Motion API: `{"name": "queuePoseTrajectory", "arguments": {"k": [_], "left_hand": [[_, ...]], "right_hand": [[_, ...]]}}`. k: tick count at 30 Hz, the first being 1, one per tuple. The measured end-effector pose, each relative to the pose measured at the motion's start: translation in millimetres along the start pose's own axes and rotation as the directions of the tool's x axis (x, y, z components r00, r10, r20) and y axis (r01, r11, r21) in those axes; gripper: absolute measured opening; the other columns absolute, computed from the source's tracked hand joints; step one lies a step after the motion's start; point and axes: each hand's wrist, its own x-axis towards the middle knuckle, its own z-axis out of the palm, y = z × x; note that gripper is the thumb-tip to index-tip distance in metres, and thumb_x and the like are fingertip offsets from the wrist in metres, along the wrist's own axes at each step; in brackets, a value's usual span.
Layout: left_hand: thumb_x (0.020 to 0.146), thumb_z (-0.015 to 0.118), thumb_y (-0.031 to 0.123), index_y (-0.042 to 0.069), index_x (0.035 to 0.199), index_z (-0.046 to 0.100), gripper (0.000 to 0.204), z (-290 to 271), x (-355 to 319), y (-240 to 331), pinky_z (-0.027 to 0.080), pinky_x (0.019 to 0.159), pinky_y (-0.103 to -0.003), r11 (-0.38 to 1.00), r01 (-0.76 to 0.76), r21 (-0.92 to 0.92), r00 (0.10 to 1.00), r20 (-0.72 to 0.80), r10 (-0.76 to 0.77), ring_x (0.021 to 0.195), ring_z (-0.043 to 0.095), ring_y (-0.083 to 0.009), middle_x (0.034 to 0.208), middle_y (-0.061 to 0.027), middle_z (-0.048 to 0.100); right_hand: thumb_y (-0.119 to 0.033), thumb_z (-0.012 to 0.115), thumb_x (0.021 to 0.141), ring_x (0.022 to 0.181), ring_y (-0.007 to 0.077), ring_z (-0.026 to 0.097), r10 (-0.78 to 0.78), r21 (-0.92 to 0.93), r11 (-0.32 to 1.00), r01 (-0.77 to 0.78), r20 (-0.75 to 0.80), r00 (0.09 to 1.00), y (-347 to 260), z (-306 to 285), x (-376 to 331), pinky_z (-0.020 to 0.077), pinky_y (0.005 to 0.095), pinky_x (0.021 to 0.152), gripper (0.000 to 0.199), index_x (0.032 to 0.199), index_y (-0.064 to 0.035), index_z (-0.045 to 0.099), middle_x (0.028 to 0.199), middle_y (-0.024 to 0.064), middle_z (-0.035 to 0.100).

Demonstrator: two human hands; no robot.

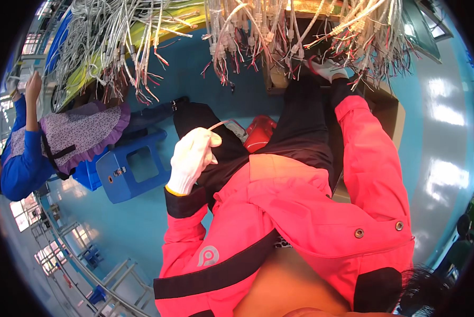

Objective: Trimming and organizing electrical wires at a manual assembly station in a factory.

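Note:
My left hand [190, 158], in a white knitted glove with a yellow cuff edge, is closed in a pinch above my left thigh. A thin pale cable [222, 123] sticks out from its fingertips and curves to the right. My right hand [329, 70], gloved too, reaches forward beneath the hanging cables [377, 39], beside a brown cardboard box [386, 103]. Something red and curved shows at its fingers, but cable ends cover part of them, so its grip is unclear. The hanging grey-white cables end in stripped red, white and dark wires.
More cable bundles [110, 31] lie over a yellow-green surface [83, 74] at the far left. A co-worker in blue sleeves and a patterned apron [83, 132] sits left, near a blue plastic stool [134, 166]. A red object [260, 132] lies between my legs.

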Motion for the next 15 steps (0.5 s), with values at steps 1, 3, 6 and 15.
{"name": "queuePoseTrajectory", "arguments": {"k": [1,3,6,15], "left_hand": [[0.092,0.046,0.021,-0.002,0.083,0.058,0.028,-4,-1,1,0.043,0.046,-0.022,1.0,-0.003,0.005,1.0,-0.023,0.003,0.039,0.033,-0.0033,0.051,0.0012,0.043],[0.092,0.044,0.024,-0.003,0.083,0.058,0.032,-8,-6,7,0.043,0.045,-0.022,0.999,0.02,0.035,0.996,-0.089,-0.017,0.038,0.032,-0.0042,0.047,0.0018,0.039],[0.092,0.043,0.026,-0.002,0.082,0.058,0.033,-7,-9,33,0.04,0.044,-0.022,0.993,0.073,0.09,0.982,-0.179,-0.056,0.038,0.033,-0.0051,0.045,0.002,0.037],[0.096,0.039,0.032,-0.004,0.09,0.052,0.039,-51,-68,106,0.029,0.034,-0.021,0.941,-0.302,-0.154,0.952,-0.109,0.288,0.032,0.032,-0.0067,0.043,0.0037,0.038]], "right_hand": [[-0.071,0.049,0.07,0.113,0.0337,0.048,-0.024,0.045,0.999,0.026,-0.028,0.999,-2,3,0,0.0372,0.0368,0.092,0.08,0.109,-0.0021,0.061,0.119,0.0251,0.051],[-0.069,0.051,0.071,0.106,0.0329,0.053,-0.064,0.137,0.988,0.075,-0.084,0.994,-4,9,0,0.0406,0.0368,0.088,0.076,0.106,-0.0028,0.062,0.113,0.0232,0.056],[-0.062,0.054,0.074,0.088,0.0294,0.06,-0.089,0.368,0.921,0.123,-0.109,0.99,14,17,4,0.0449,0.0358,0.076,0.065,0.099,-0.0024,0.063,0.098,0.0183,0.062],[-0.028,0.057,0.089,0.05,0.0078,0.047,-0.025,0.943,0.332,-0.005,0.014,1.0,116,90,-35,0.0348,0.0228,0.044,0.019,0.086,-0.0091,0.06,0.066,-0.0015,0.053]]}}
